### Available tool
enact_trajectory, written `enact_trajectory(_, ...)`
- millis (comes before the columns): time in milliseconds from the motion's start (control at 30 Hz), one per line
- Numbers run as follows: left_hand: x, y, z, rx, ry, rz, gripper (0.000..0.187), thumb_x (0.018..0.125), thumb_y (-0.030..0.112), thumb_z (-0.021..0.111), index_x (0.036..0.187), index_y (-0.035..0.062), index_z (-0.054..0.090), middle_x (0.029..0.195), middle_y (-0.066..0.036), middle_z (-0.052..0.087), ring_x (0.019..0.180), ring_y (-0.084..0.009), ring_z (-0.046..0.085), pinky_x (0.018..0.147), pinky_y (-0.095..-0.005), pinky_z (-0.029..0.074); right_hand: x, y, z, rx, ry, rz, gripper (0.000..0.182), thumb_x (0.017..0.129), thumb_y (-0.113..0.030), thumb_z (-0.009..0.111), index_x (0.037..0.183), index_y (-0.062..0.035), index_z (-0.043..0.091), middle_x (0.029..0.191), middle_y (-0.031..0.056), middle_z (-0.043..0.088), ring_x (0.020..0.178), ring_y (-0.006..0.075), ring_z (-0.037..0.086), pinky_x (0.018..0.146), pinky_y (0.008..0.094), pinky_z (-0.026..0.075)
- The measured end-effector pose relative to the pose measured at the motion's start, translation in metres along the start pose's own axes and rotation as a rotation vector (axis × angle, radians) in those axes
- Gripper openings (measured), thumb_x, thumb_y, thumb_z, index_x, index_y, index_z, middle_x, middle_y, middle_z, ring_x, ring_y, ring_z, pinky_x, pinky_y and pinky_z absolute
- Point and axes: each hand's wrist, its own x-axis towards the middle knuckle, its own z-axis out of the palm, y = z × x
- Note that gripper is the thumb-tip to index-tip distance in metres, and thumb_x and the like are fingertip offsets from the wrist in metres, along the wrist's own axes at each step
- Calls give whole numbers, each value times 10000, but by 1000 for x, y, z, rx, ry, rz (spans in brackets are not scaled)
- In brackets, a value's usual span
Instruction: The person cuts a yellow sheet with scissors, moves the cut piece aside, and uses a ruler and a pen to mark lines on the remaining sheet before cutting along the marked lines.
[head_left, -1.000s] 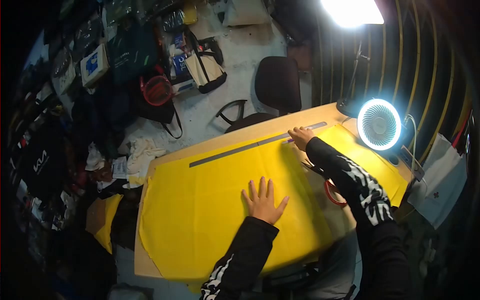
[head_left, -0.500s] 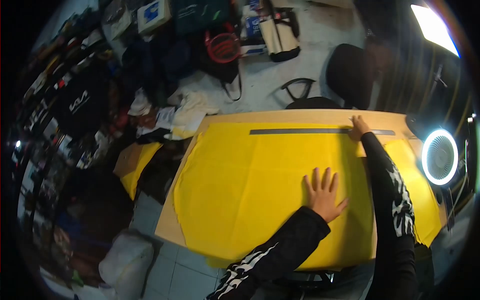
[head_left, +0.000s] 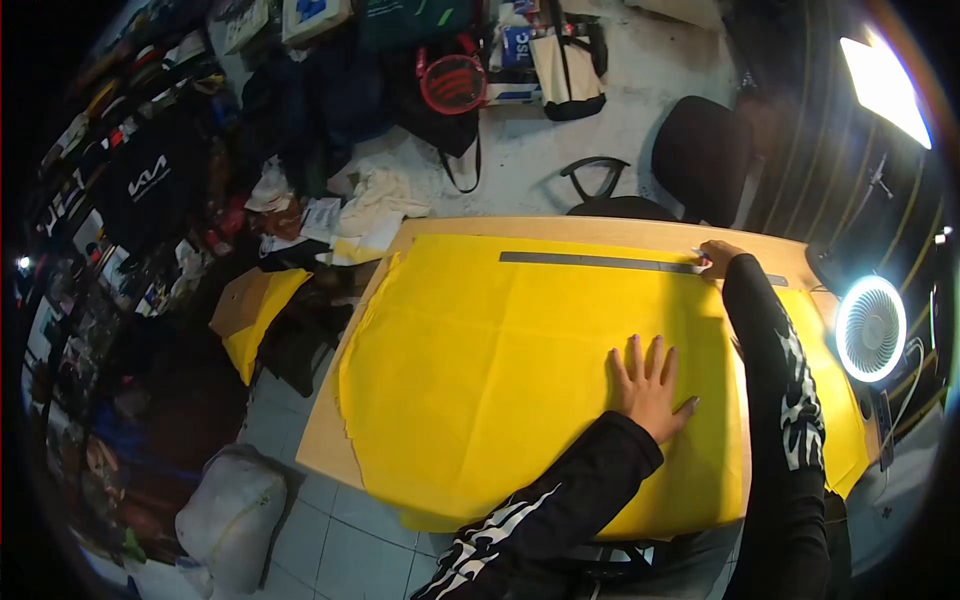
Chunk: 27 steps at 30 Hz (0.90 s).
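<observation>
A large piece of yellow fabric (head_left: 450, 370) lies spread over a wooden table (head_left: 325, 440), with a ragged left edge. My left hand (head_left: 650, 392) rests flat on the fabric, right of the middle, fingers spread. Along the far edge of the fabric lies a long dark grey ruler (head_left: 590, 260). My right hand (head_left: 720, 257) is at the ruler's right part, fingers closed around a small whitish and reddish thing (head_left: 703, 263) whose kind I cannot make out. That hand hides a stretch of the ruler. Under and beside my right forearm is more yellow fabric (head_left: 825, 400).
A round lit fan (head_left: 870, 328) stands at the table's right end. Beyond the far edge is a black chair (head_left: 700, 160). Bags, including a cream and black tote (head_left: 567, 75), lie on the floor behind. A stuffed whitish sack (head_left: 232, 515) stands at the lower left.
The view has shifted slightly. My right hand has turned over at the ruler, and the small thing in it now points down toward the ruler. My left hand stays flat in place.
</observation>
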Motion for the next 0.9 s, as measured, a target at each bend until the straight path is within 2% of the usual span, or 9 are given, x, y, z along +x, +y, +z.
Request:
enact_trajectory(133,0,-1,-7,16,-23,-2,828,895,622,445,1485,59,305,1556,-187,222,1433,-474,97,1088,-706,46,-16,-32,-22,-23,-78,85,439,614,-365,740,915,-54,668,938,152,688,912,299,660,799,392,518)
enact_trajectory(233,0,1,-6,34,-31,2,828,901,629,431,1489,62,295,1560,-181,220,1436,-469,88,1087,-706,48,-18,-35,-23,-109,-87,55,473,617,-425,715,922,-65,675,938,153,691,914,305,662,811,399,519)
enact_trajectory(333,0,-1,-7,43,-45,-2,826,902,630,428,1489,65,297,1562,-176,218,1438,-466,84,1084,-709,50,-20,-35,-18,-62,-24,14,406,579,-424,697,810,-90,680,857,138,701,815,304,677,749,400,524)
enact_trajectory(433,0,0,-7,48,-51,-5,823,902,628,428,1488,65,299,1566,-172,215,1439,-466,81,1079,-713,45,-24,-36,-24,-40,-130,36,421,576,-426,702,810,-76,678,868,145,704,818,307,673,756,394,521)
enact_trajectory(633,1,-1,-5,72,-54,0,816,910,626,403,1495,68,290,1570,-166,211,1438,-469,81,1082,-706,48,-28,-41,-28,-46,-160,45,526,589,-468,729,903,-49,678,929,156,692,876,314,661,785,407,512)
enact_trajectory(733,1,-2,-3,87,-52,5,817,911,629,395,1496,69,288,1570,-167,211,1438,-469,82,1083,-704,47,-22,-31,-19,-59,-119,-1,507,602,-440,746,903,-40,673,919,156,692,853,312,659,769,404,507)
enact_trajectory(900,3,-4,3,87,-30,9,816,912,633,387,1495,69,294,1571,-165,209,1438,-469,83,1084,-702,49,-25,-20,-12,57,-11,-165,332,694,-301,742,914,-63,673,950,142,678,868,316,657,781,426,515)
